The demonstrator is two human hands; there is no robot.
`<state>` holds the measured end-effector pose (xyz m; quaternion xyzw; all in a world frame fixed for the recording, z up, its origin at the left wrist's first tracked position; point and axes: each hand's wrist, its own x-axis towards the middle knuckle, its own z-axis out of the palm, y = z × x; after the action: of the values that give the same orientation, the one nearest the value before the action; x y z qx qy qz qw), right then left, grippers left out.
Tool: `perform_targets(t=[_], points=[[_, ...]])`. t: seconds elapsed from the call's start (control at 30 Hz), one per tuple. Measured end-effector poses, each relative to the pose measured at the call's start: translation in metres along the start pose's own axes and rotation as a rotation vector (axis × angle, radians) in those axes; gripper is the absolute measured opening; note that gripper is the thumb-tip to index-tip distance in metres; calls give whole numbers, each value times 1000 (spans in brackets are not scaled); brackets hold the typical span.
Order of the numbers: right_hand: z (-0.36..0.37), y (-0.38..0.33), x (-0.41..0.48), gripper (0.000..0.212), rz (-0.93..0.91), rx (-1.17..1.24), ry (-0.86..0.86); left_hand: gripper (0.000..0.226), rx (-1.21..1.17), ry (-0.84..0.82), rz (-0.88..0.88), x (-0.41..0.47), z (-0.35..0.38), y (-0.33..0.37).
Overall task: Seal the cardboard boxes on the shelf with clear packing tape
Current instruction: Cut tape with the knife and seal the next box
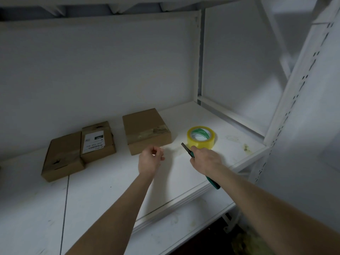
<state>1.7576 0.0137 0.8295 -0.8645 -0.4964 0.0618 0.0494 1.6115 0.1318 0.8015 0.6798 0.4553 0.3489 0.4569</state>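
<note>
Gripping a green-handled cutter (213,183), blade aimed up-left, the right hand (206,159) sits right of centre. The tape roll (202,138) lies flat just above it, so this hand is nearer. The left hand (150,160), loosely curled and apparently empty, hovers just below the rightmost cardboard box (146,130) of 3.

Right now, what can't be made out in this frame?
Head view:
- Green-handled cutting tool: middle hidden by the gripping right hand.
- White label on the middle brown cardboard box: print too small.
- Left hand: curled fingers hide whether it pinches anything.
</note>
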Motion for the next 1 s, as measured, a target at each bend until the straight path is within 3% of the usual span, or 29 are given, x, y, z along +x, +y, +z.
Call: perform_targets(t=[0.63,0.9,1.0], points=[[-2,-2,14,31,51,-94,-112,22,95,22,74,2,5,7],[-5,-2,24,28,-34,-134,-71,20,89,54,30,9,-11,4],[-11,-3,30,48,-44,-119,-49,20,97,42,35,9,-13,5]])
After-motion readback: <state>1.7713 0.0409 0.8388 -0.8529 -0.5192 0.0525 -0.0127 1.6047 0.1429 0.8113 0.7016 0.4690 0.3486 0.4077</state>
